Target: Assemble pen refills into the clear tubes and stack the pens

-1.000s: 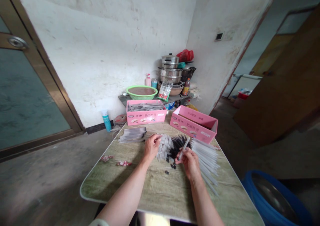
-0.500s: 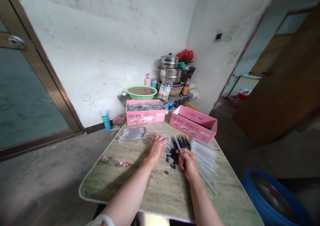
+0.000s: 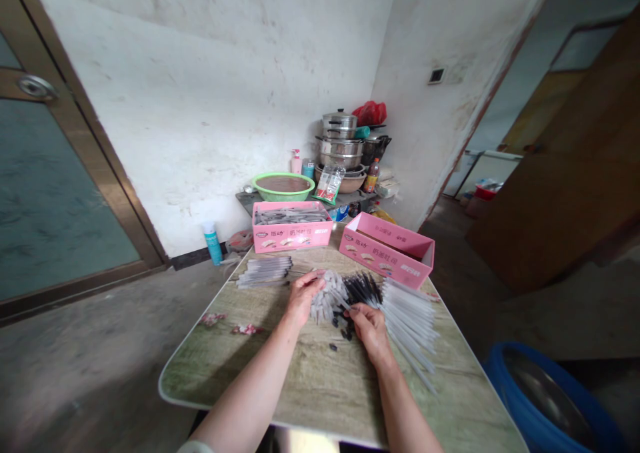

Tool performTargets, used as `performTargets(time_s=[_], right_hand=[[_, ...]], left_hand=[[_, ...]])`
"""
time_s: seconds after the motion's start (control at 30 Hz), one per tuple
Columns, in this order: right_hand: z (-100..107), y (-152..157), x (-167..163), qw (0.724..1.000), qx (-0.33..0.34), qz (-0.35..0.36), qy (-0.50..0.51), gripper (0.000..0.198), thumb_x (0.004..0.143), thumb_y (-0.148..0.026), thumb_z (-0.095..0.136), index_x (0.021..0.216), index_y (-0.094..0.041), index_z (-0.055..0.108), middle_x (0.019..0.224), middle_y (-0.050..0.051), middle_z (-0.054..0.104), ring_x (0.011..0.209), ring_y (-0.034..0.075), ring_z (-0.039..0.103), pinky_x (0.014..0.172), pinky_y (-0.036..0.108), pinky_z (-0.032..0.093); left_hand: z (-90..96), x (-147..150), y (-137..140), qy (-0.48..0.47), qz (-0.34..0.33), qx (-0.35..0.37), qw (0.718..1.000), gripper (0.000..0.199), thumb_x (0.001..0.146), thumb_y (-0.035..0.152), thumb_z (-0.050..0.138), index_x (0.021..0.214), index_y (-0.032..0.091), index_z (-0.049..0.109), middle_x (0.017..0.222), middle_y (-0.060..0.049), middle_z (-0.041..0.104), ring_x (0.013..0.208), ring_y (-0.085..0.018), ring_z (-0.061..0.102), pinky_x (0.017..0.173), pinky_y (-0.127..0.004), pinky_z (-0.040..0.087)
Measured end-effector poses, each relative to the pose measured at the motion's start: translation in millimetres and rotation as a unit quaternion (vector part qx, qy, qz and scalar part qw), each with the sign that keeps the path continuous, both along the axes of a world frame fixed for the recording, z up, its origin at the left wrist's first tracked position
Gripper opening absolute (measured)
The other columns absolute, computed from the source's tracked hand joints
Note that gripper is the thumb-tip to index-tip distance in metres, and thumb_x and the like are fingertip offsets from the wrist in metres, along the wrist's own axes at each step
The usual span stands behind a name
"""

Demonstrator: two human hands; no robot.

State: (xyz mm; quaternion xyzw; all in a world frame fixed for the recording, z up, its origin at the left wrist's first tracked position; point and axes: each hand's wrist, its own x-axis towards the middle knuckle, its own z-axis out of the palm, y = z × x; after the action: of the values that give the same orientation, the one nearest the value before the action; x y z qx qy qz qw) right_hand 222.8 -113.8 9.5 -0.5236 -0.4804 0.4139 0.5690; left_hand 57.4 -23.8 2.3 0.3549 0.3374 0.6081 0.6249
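My right hand (image 3: 369,333) is closed in a pinch on a slim translucent tube (image 3: 347,303), its tip pointing toward the left. Small translucent plastic pieces (image 3: 325,303) lie heaped between my hands. My left hand (image 3: 301,297) is at the heap's left edge, its fingers pressed together; what they hold, if anything, is too small to make out. Short black pieces (image 3: 363,287) are piled just beyond my right hand, with a few loose black bits (image 3: 333,347) nearer me. Long translucent tubes (image 3: 410,316) lie in a row to the right.
Finished-looking grey-and-clear sticks (image 3: 264,271) lie at the table's left. A pink box (image 3: 293,238) full of similar sticks stands behind them; another pink box (image 3: 385,253) stands at the right. Beyond are a green basin (image 3: 283,196) and stacked pots (image 3: 341,149). A blue barrel (image 3: 545,399) is at right.
My left hand has drawn back left from the top of the translucent heap, uncovering more of it. My right hand has shifted slightly left, and the tube has tilted lower toward the heap.
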Motion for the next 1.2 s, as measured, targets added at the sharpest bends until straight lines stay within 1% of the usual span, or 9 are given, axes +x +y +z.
performTargets(time_s=[0.13, 0.3, 0.4, 0.47, 0.63, 0.83, 0.97, 1.07, 1.2], right_hand=[[-0.6, 0.8, 0.1, 1.000, 0.002, 0.004, -0.018, 0.022, 0.075, -0.040, 0.065, 0.066, -0.022, 0.073, 0.040, -0.004, 0.051, 0.046, 0.015, 0.048, 0.046, 0.024, 0.033], [-1.0, 1.9, 0.6, 0.999, 0.016, -0.003, -0.041, 0.023, 0.076, -0.041, 0.064, 0.066, -0.022, 0.073, 0.044, -0.003, 0.055, 0.047, 0.016, 0.049, 0.047, 0.024, 0.033], [1.3, 0.7, 0.2, 0.996, 0.035, -0.007, -0.086, 0.025, 0.078, -0.041, 0.062, 0.065, -0.022, 0.072, 0.051, -0.002, 0.058, 0.049, 0.015, 0.049, 0.049, 0.025, 0.034], [3.2, -1.1, -0.8, 0.992, 0.047, -0.008, -0.117, 0.028, 0.081, -0.042, 0.062, 0.064, -0.021, 0.070, 0.053, -0.002, 0.059, 0.050, 0.015, 0.049, 0.050, 0.025, 0.034], [2.5, -5.2, -5.6, 0.983, 0.071, -0.004, -0.170, 0.033, 0.085, -0.046, 0.061, 0.065, -0.020, 0.066, 0.054, -0.002, 0.054, 0.051, 0.014, 0.046, 0.051, 0.025, 0.032], [-4.1, -6.4, -14.4, 0.968, 0.102, -0.010, -0.229, 0.035, 0.090, -0.044, 0.056, 0.064, -0.022, 0.061, 0.053, -0.002, 0.050, 0.051, 0.015, 0.042, 0.054, 0.027, 0.028], [-1.6, -8.0, -19.0, 0.973, 0.097, -0.012, -0.208, 0.041, 0.091, -0.047, 0.053, 0.060, -0.021, 0.055, 0.053, -0.002, 0.047, 0.052, 0.014, 0.041, 0.053, 0.027, 0.027], [-0.9, -7.6, -20.3, 0.985, 0.075, -0.006, -0.158, 0.043, 0.091, -0.051, 0.052, 0.063, -0.019, 0.057, 0.054, -0.003, 0.047, 0.051, 0.013, 0.040, 0.051, 0.026, 0.028], [-7.6, -3.6, -21.4, 0.999, 0.016, 0.015, -0.046, 0.046, 0.087, -0.059, 0.052, 0.069, -0.017, 0.060, 0.044, -0.008, 0.035, 0.041, 0.009, 0.025, 0.043, 0.025, 0.020]], left_hand=[[-3.5, 2.7, -2.1, 0.041, -0.020, 0.019, 0.999, 0.045, 0.058, 0.032, 0.086, 0.098, 0.014, 0.077, 0.090, -0.008, 0.075, 0.076, -0.016, 0.066, 0.074, -0.027, 0.051], [-4.3, 2.9, -4.0, 0.072, -0.039, 0.048, 0.995, 0.039, 0.063, 0.034, 0.084, 0.096, 0.015, 0.078, 0.097, -0.010, 0.075, 0.082, -0.018, 0.067, 0.077, -0.029, 0.053], [-2.1, 2.2, -5.4, 0.075, -0.053, 0.049, 0.995, 0.040, 0.069, 0.041, 0.080, 0.096, 0.013, 0.078, 0.094, -0.011, 0.074, 0.074, -0.018, 0.066, 0.073, -0.031, 0.055], [-0.3, 1.9, -6.2, 0.081, -0.057, 0.042, 0.994, 0.044, 0.068, 0.044, 0.080, 0.098, 0.012, 0.077, 0.088, -0.010, 0.074, 0.066, -0.016, 0.065, 0.067, -0.030, 0.055], [2.7, 2.6, -7.6, 0.079, -0.049, 0.029, 0.995, 0.048, 0.065, 0.047, 0.081, 0.096, 0.011, 0.076, 0.081, -0.008, 0.071, 0.059, -0.013, 0.060, 0.057, -0.025, 0.051], [2.9, 8.8, -12.4, 0.115, -0.008, 0.043, 0.992, 0.046, 0.070, 0.051, 0.076, 0.092, 0.010, 0.075, 0.069, -0.005, 0.067, 0.049, -0.009, 0.050, 0.044, -0.020, 0.038], [5.2, 15.6, -17.1, 0.096, 0.028, 0.059, 0.993, 0.045, 0.071, 0.050, 0.075, 0.091, 0.010, 0.074, 0.070, -0.005, 0.066, 0.047, -0.008, 0.047, 0.042, -0.020, 0.036], [7.0, 20.8, -19.9, 0.061, 0.035, 0.066, 0.995, 0.045, 0.072, 0.050, 0.075, 0.092, 0.009, 0.072, 0.071, -0.005, 0.066, 0.046, -0.006, 0.045, 0.043, -0.019, 0.036], [8.9, 25.6, -22.7, 0.035, 0.032, 0.075, 0.996, 0.045, 0.074, 0.050, 0.074, 0.093, 0.009, 0.071, 0.070, -0.005, 0.066, 0.046, -0.006, 0.046, 0.044, -0.018, 0.037]])
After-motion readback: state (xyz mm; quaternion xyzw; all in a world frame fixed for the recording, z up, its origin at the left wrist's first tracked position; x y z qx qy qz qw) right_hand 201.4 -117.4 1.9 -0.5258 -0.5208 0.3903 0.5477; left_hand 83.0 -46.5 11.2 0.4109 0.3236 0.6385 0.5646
